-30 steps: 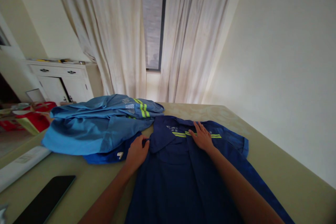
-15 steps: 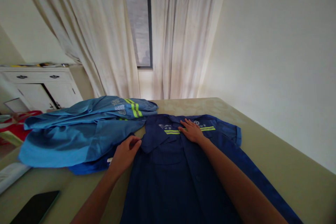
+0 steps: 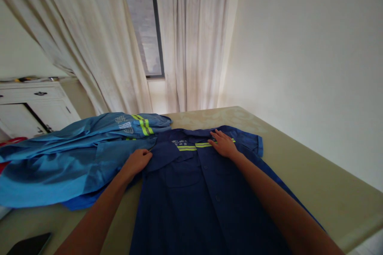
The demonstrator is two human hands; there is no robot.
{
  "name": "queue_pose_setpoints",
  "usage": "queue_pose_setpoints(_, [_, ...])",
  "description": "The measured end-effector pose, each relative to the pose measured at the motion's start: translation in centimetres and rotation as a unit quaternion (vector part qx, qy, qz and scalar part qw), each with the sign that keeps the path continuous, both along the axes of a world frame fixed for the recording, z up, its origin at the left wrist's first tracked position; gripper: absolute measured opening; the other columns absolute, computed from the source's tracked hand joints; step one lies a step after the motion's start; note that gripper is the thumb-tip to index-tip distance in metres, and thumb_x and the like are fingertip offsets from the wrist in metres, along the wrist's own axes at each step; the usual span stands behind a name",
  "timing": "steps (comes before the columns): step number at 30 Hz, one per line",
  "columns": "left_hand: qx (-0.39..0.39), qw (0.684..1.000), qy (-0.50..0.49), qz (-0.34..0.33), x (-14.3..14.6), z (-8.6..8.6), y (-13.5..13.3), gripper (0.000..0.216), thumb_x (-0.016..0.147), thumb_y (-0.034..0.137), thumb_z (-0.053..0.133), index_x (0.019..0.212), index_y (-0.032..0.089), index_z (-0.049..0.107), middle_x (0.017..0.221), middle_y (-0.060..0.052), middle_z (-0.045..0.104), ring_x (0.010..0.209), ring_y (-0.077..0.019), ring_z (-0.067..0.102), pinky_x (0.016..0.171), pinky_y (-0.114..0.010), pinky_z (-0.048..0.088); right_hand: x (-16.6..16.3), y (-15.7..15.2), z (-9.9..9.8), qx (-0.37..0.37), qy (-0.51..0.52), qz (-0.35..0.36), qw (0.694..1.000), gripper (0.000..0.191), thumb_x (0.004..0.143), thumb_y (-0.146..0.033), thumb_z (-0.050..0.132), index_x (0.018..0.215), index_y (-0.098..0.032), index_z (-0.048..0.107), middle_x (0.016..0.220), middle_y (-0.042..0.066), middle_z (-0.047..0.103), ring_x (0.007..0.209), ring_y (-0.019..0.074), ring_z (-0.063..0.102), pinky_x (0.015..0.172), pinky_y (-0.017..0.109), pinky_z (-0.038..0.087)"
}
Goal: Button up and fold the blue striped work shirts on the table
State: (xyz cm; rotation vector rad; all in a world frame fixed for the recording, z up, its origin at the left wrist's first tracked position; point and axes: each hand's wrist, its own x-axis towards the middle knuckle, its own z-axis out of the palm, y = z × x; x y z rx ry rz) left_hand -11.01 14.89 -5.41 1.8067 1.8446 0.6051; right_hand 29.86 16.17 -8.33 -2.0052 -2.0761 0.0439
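Observation:
A dark blue short-sleeved work shirt (image 3: 185,199) lies front up on the table, with yellow-and-grey reflective strips and white lettering across its chest. The edge of its left-hand sleeve is pinched in my left hand (image 3: 138,163), whose fingertips are partly hidden. My right hand (image 3: 224,144) rests flat on the upper chest, fingers spread, covering part of the strip and lettering. To the left, close to my left hand, lies a heap of lighter blue work clothing (image 3: 74,159) with similar strips.
The greenish table (image 3: 299,167) has its far edge near the curtains (image 3: 197,40) and a white wall on the right. A dark phone-like slab (image 3: 28,245) lies at the lower left. Behind the heap stands a white cabinet (image 3: 54,111).
My left hand has moved up slightly and closed on the sleeve edge, which now lies straighter. The right hand stays on the chest. The whole view has turned a little to the right.

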Motion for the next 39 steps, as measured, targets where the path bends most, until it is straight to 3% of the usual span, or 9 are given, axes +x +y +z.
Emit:
queue_pose_setpoints(4, [-0.034,0.996,0.075,-0.019,-0.9,-0.1,0.5,0.024,0.077,0.041,0.061,0.068,0.021,0.071,0.078,-0.01,0.076,0.079,-0.0304,0.071,0.069,-0.033,0.048,7.8,-1.4,0.7,0.048,-0.002,-0.221,0.974,0.077,0.099,-0.06,0.048,0.157,-0.01,0.04,0.157,0.029,0.042,0.146,0.0432,0.041,0.113,0.058,0.036])
queue_pose_setpoints(7, [0.017,0.984,0.176,-0.027,0.5,-0.5,0.6,0.045,0.081,0.059,0.059,0.093,0.018,0.074,0.097,-0.016,0.077,0.093,-0.0347,0.072,0.083,-0.038,0.052,13.2,-2.3,0.7,0.004,0.037,-0.328,0.944,0.084,0.094,-0.069,0.052,0.142,0.0,0.052,0.131,0.035,0.061,0.127,0.0456,0.058,0.103,0.056,0.045])
queue_pose_setpoints(13, [0.137,0.956,0.213,-0.151,6.1,-3.8,0.6,0.076,0.096,0.062,0.039,0.153,0.012,0.047,0.164,-0.02,0.038,0.151,-0.0368,0.037,0.122,-0.051,0.029,15.0,-3.3,-0.5,0.035,0.087,-0.344,0.934,0.079,0.081,-0.057,0.073,0.136,-0.002,0.056,0.123,0.029,0.065,0.125,0.0403,0.059,0.1,0.046,0.05])
queue_pose_setpoints(19, [0.133,0.951,0.235,-0.148,11.1,-3.3,0.6,0.066,0.1,0.053,0.037,0.15,0.011,0.051,0.162,-0.02,0.042,0.15,-0.0376,0.039,0.124,-0.055,0.024,14.6,-3.0,-0.7,0.098,0.194,-0.323,0.921,0.085,0.072,-0.024,0.069,0.151,-0.003,0.044,0.124,0.023,0.068,0.122,0.0347,0.062,0.105,0.043,0.049])
queue_pose_setpoints(23, [0.178,0.923,0.133,-0.313,19.9,-2.0,-1.3,0.061,0.101,0.05,0.04,0.15,0.015,0.052,0.159,-0.016,0.047,0.147,-0.032,0.044,0.125,-0.048,0.026,14.3,-2.6,-0.1,0.186,0.291,-0.266,0.9,0.078,0.075,-0.023,0.057,0.151,-0.012,0.048,0.141,0.018,0.062,0.106,0.0265,0.069,0.101,0.04,0.053])
queue_pose_setpoints(27, [0.19,0.901,0.058,-0.384,29.5,-2.7,-3.2,0.065,0.1,0.054,0.042,0.154,0.018,0.049,0.163,-0.016,0.042,0.151,-0.0348,0.036,0.126,-0.054,0.02,13.9,-2.3,0.5,0.251,0.428,-0.27,0.825,0.072,0.072,-0.03,0.066,0.142,-0.014,0.059,0.14,0.017,0.062,0.121,0.0307,0.064,0.1,0.042,0.055])
queue_pose_setpoints(31, [0.164,0.908,0.04,-0.384,33.7,-4.2,-3.4,0.069,0.095,0.061,0.048,0.154,0.024,0.049,0.166,-0.014,0.037,0.155,-0.0401,0.026,0.126,-0.063,0.012,13.4,-3.2,1.8,0.233,0.551,-0.229,0.768,0.062,0.067,-0.037,0.078,0.123,-0.014,0.068,0.116,0.016,0.073,0.109,0.0318,0.069,0.089,0.044,0.061])
queue_pose_setpoints(35, [0.159,0.918,-0.076,-0.356,33.5,-5.2,-2.3,0.057,0.093,0.051,0.057,0.141,0.021,0.061,0.156,-0.016,0.051,0.149,-0.0386,0.038,0.126,-0.058,0.017,11.0,-5.8,4.3,0.134,0.491,-0.012,0.861,0.029,0.075,-0.034,0.07,0.098,-0.018,0.076,0.103,0.008,0.076,0.099,0.0254,0.071,0.094,0.041,0.058])
queue_pose_setpoints(39, [0.108,0.939,-0.26,-0.197,31.9,-5.1,-0.2,0.039,0.103,0.035,0.037,0.121,0.017,0.065,0.125,-0.013,0.071,0.121,-0.0261,0.063,0.11,-0.041,0.045,7.7,-7.8,5.5,-0.053,0.215,0.138,0.965,0.029,0.075,-0.012,0.059,0.092,-0.022,0.08,0.099,0.004,0.077,0.098,0.0206,0.069,0.098,0.034,0.051])
